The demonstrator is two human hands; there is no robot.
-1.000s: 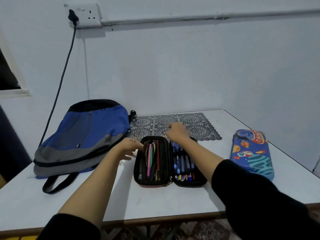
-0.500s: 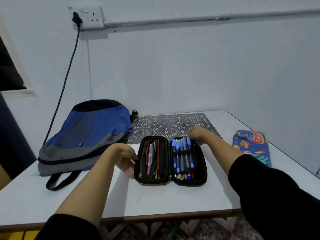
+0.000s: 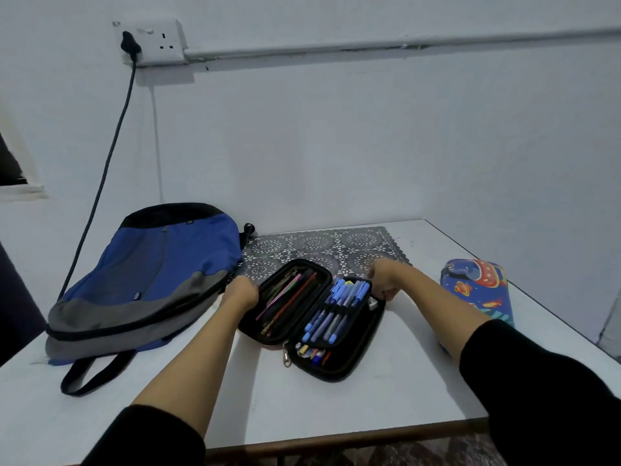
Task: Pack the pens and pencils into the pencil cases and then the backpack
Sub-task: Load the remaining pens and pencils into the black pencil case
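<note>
Black pencil case point(image 3: 339, 373) lay open flat on the white table point(image 3: 336, 408), mid-table and skewed, with its far end angled to the right. It overlapped the near edge of the patterned placemat point(image 3: 329, 242).

The left half held pencils point(image 3: 285, 302) in mixed colours: pink, green, red. The right half held blue pens point(image 3: 339, 309) under an elastic band, with a few loose bits in the pocket near its bottom end. A metal zip pull point(image 3: 286, 357) hung at the hinge, near side.

Left hand point(image 3: 240, 293) was on the outer edge of the left half, fingers curled down over the rim and gripping it. Right hand point(image 3: 383, 282) was at the far right corner of the right half, fingers bunched into a tight curl. It looked clamped on the case rim, but the view was too poor to rule out a zip tab.

Blue and grey backpack point(image 3: 151, 274) lay on its side left of the case, just beside the left hand. Its zip appeared closed. A second pencil case, the space-print pencil case point(image 3: 477, 292), was closed at the right edge of the table, well apart from the black one.

Wall socket point(image 3: 151, 42) was above, with a dark cable point(image 3: 104, 169) running down behind the backpack.
</note>
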